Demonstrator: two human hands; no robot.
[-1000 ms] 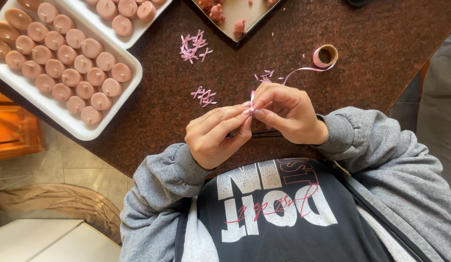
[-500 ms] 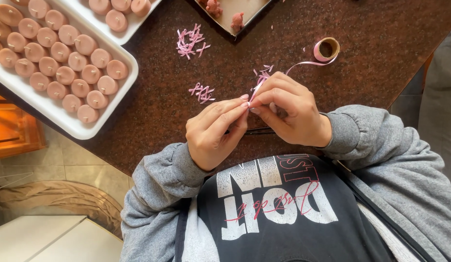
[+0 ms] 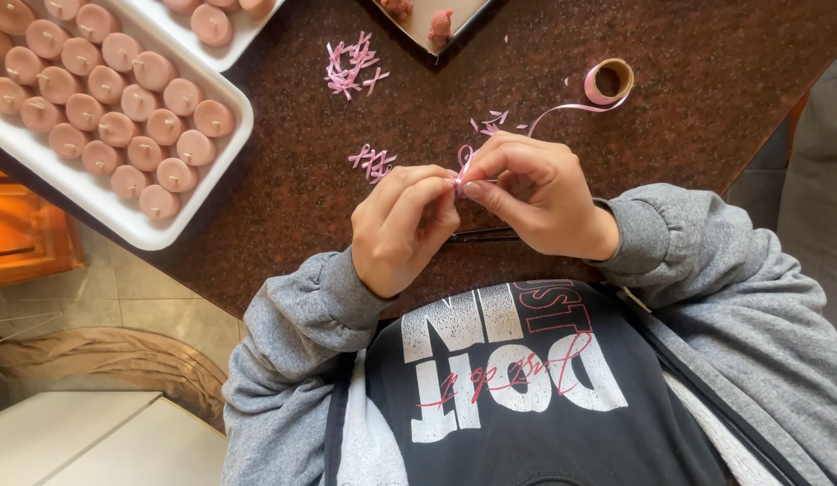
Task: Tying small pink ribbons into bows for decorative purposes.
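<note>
My left hand [image 3: 402, 225] and my right hand [image 3: 537, 191] meet fingertip to fingertip over the dark speckled table [image 3: 706, 72]. Together they pinch a small loop of pink ribbon [image 3: 461, 166]. A thin pink strand runs from my right hand to a small ribbon spool [image 3: 609, 81] at the back right. Small piles of cut pink ribbon bits lie just left of my hands [image 3: 373, 162], behind them [image 3: 490, 121] and farther back [image 3: 351, 67]. A thin dark tool [image 3: 481, 236] lies under my hands, mostly hidden.
A white tray [image 3: 166, 236] with several rows of pink tea-light candles [image 3: 121, 126] overhangs the table's left edge. A second white tray [image 3: 222, 56] of candles sits behind it. A dark-rimmed tray [image 3: 436, 27] stands at the back centre. Tiled floor lies to the left.
The ribbon end that stood up straight between my fingertips is now bent into a small loop. My hands stay together in the same spot.
</note>
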